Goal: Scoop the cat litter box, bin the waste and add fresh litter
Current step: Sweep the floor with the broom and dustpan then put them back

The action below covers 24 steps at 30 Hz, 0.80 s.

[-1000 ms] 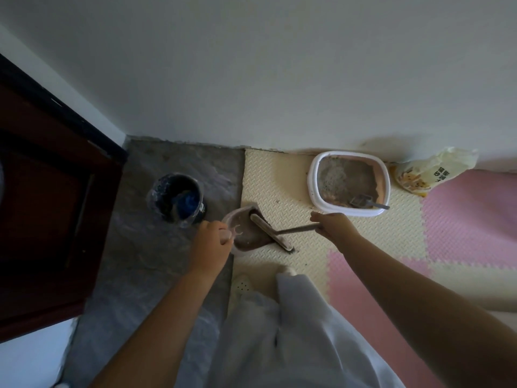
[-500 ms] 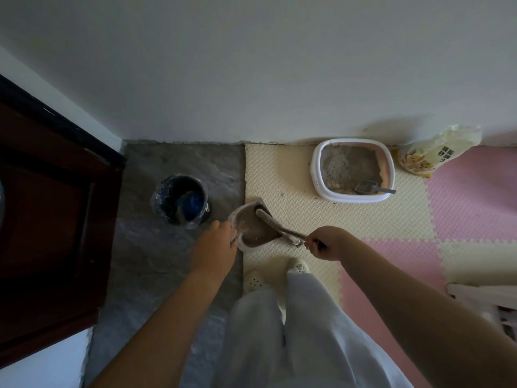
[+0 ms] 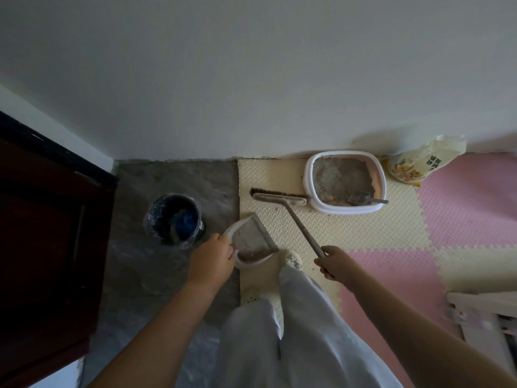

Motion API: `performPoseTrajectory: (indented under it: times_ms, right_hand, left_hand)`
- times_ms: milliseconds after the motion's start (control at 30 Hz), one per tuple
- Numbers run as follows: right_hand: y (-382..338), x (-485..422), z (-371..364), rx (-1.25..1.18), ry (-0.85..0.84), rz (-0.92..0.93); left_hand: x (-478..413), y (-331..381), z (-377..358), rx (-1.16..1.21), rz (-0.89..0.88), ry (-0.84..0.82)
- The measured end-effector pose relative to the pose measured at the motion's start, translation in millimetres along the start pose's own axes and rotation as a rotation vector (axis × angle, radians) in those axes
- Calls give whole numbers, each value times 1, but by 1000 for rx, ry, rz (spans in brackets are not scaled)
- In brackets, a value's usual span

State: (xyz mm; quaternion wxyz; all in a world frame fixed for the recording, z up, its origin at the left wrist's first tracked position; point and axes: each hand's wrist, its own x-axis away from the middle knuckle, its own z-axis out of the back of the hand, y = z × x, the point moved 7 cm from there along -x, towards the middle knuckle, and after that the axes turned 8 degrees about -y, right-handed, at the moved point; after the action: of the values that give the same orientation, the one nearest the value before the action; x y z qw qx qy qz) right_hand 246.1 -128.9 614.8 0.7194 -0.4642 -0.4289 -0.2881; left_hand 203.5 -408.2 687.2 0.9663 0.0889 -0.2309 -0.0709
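Left hand [image 3: 214, 257] grasping dustpan [image 3: 250, 242], right hand [image 3: 334, 261] grasping broom [image 3: 285, 201] beside litter box [image 3: 345, 184]

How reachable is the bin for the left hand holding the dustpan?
Probably yes. The left hand grips the dustpan right beside the bin, with only bare grey floor between them and the bin's mouth open.

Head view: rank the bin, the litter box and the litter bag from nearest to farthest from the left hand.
From the left hand, gripping the dustpan:
1. Bin, close by, ahead and to its left.
2. Litter box, farther, ahead and to the right.
3. Litter bag, farthest right, beyond the box.
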Motion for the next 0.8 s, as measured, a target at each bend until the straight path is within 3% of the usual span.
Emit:
performPoseTrajectory:
  times_ms: [233,533,733,800]
  right_hand:
    - [-48,-70,36,98,-32,36]
    - [-98,-168,85,89,-63,-2]
    - [-75,-205,108,117,-52,-144]
    - [-62,-210,122,246,17,-183]
  left_hand:
    - [-26,-2,18,82,115,108]
    - [-35,30,15,85,180,98]
    - [-37,44,-2,133,274,106]
    - [-38,46,-3,140,270,132]
